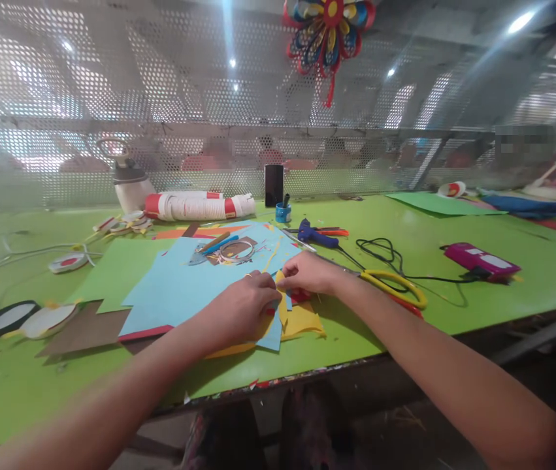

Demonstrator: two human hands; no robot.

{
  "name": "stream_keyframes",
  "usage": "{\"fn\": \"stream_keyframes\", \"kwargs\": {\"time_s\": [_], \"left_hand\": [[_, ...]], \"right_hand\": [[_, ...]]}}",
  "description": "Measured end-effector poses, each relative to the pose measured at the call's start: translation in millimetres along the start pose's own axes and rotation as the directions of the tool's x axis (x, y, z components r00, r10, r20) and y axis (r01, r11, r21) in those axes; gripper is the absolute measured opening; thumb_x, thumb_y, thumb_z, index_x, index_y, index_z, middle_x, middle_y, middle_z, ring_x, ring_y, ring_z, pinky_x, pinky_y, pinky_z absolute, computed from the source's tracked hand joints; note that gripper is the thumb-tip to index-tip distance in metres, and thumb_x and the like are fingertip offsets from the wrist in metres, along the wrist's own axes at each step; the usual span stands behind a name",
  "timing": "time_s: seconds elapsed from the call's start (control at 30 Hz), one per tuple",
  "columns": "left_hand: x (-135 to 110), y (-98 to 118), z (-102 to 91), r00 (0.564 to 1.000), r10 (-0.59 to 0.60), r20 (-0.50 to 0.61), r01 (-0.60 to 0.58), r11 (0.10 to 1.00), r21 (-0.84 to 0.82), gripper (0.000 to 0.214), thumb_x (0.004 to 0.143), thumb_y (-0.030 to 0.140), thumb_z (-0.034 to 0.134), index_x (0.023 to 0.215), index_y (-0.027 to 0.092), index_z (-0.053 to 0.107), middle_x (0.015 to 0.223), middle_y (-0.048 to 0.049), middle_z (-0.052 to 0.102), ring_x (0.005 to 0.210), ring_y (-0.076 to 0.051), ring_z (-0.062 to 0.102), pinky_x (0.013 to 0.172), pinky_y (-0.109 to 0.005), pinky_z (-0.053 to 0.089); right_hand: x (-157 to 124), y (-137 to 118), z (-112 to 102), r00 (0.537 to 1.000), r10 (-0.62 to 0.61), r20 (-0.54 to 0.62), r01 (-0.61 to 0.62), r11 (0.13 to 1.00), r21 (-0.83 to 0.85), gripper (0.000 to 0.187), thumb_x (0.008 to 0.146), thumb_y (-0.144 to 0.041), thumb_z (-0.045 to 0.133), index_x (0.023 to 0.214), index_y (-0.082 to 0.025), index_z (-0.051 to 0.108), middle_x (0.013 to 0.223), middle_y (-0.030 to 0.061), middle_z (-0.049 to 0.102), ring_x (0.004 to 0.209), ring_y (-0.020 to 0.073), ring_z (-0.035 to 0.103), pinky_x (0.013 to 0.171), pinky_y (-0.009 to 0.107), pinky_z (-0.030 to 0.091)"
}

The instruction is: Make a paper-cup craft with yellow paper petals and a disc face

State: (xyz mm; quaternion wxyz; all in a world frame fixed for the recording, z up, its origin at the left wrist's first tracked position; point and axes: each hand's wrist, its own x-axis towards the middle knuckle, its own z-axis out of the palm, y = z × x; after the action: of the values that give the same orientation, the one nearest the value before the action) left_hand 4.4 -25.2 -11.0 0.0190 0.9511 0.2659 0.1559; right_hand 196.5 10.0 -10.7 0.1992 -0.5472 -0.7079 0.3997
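Both hands meet over the front edge of the light blue paper (160,294). My right hand (307,273) pinches a narrow strip of yellow paper (282,300) near its top. Close against the strip's left side is my left hand (253,303), fingers curled together; its fingertips are partly hidden, so what they grip is unclear. Under and beside the hands lie a yellow paper piece (304,323) and small red scraps (300,297). Yellow-handled scissors (395,287) rest right of my right wrist, their blades partly behind the forearm.
A blue glue gun (317,235) and black cable lie behind the scissors, near a magenta box (481,261). Stacked paper cups (199,207), a bottle (130,183), a phone (274,185) and a small blue pot (283,213) line the back. Green paper (125,267) lies left.
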Motion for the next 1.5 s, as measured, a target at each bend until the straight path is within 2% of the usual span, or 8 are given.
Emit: {"fn": "stream_keyframes", "kwargs": {"time_s": [0.2,0.4,0.67,0.77,0.87,1.2,1.33,1.5], "left_hand": [[-1.8,3.6,-1.3,0.999,0.053,-0.009,-0.052,0.997,0.058,0.023,0.084,0.008,0.041,0.083,0.016,0.063,0.097,-0.0102,0.060,0.090,-0.021,0.054,0.078,-0.032,0.044],[-1.3,4.4,-2.9,0.994,0.111,0.013,-0.111,0.991,0.068,0.021,0.085,0.008,0.041,0.078,0.017,0.059,0.085,-0.0076,0.061,0.085,-0.020,0.055,0.077,-0.032,0.044],[-0.6,3.6,1.4,0.997,0.071,0.017,-0.072,0.994,0.084,0.020,0.084,0.007,0.041,0.074,0.018,0.055,0.077,-0.0043,0.061,0.077,-0.019,0.052,0.078,-0.032,0.041],[-0.3,1.8,5.6,0.997,0.072,-0.011,-0.071,0.996,0.060,0.019,0.081,0.005,0.043,0.075,0.018,0.055,0.076,-0.0042,0.060,0.077,-0.018,0.053,0.079,-0.032,0.041],[0.0,0.1,9.1,0.996,0.085,-0.040,-0.083,0.995,0.051,0.019,0.081,0.006,0.043,0.073,0.018,0.055,0.073,-0.0046,0.058,0.076,-0.019,0.053,0.080,-0.033,0.040],[0.6,-1.6,16.3,0.998,0.064,-0.028,-0.062,0.996,0.071,0.015,0.084,0.009,0.044,0.074,0.019,0.051,0.076,-0.0051,0.056,0.071,-0.018,0.049,0.071,-0.035,0.040],[0.1,-3.7,20.7,1.000,0.023,-0.022,-0.021,0.998,0.065,0.009,0.083,0.012,0.048,0.081,0.019,0.053,0.082,-0.0067,0.058,0.075,-0.021,0.050,0.066,-0.036,0.040],[-2.1,-3.8,25.3,0.999,0.008,-0.044,-0.005,0.998,0.070,0.011,0.085,0.014,0.047,0.090,0.018,0.056,0.088,-0.0074,0.060,0.081,-0.022,0.051,0.064,-0.036,0.041]], "right_hand": [[4.2,-0.9,4.3,0.995,0.030,-0.095,-0.034,0.999,-0.034,0.013,0.066,-0.014,0.069,0.071,-0.016,0.057,0.039,-0.0072,0.053,0.033,0.0085,0.048,0.035,0.018,0.036],[-8.4,-11.3,-4.0,0.962,0.019,-0.274,-0.041,0.996,-0.074,0.011,0.073,-0.018,0.065,0.083,-0.013,0.062,0.046,-0.0035,0.057,0.035,0.0074,0.047,0.036,0.017,0.036],[-28.9,-37.2,-92.6,0.857,-0.058,-0.512,-0.088,0.963,-0.256,0.015,0.084,-0.022,0.056,0.077,-0.012,0.064,0.057,-0.0001,0.061,0.042,0.0069,0.052,0.046,0.019,0.043],[-12.6,-27.4,-128.7,0.829,-0.051,-0.558,-0.185,0.915,-0.359,0.016,0.086,-0.023,0.057,0.082,-0.010,0.064,0.070,0.0031,0.064,0.057,0.0112,0.060,0.059,0.025,0.049],[16.8,-15.8,-150.3,0.839,-0.024,-0.543,-0.253,0.867,-0.429,0.025,0.090,-0.031,0.055,0.107,-0.014,0.059,0.104,0.0061,0.063,0.086,0.0168,0.062,0.074,0.035,0.053],[141.8,2.8,-138.3,0.883,-0.061,-0.466,-0.221,0.822,-0.525,0.032,0.090,-0.031,0.054,0.118,-0.016,0.054,0.118,0.0088,0.057,0.099,0.0207,0.059,0.082,0.041,0.051],[149.4,18.8,-151.2,0.884,-0.031,-0.466,-0.242,0.824,-0.513,0.031,0.090,-0.031,0.055,0.117,-0.016,0.055,0.118,0.0085,0.057,0.098,0.0207,0.060,0.082,0.041,0.051],[114.0,38.0,-159.3,0.894,-0.013,-0.448,-0.242,0.828,-0.506,0.029,0.090,-0.031,0.054,0.115,-0.016,0.057,0.118,0.0078,0.058,0.098,0.0206,0.060,0.082,0.040,0.051]]}}
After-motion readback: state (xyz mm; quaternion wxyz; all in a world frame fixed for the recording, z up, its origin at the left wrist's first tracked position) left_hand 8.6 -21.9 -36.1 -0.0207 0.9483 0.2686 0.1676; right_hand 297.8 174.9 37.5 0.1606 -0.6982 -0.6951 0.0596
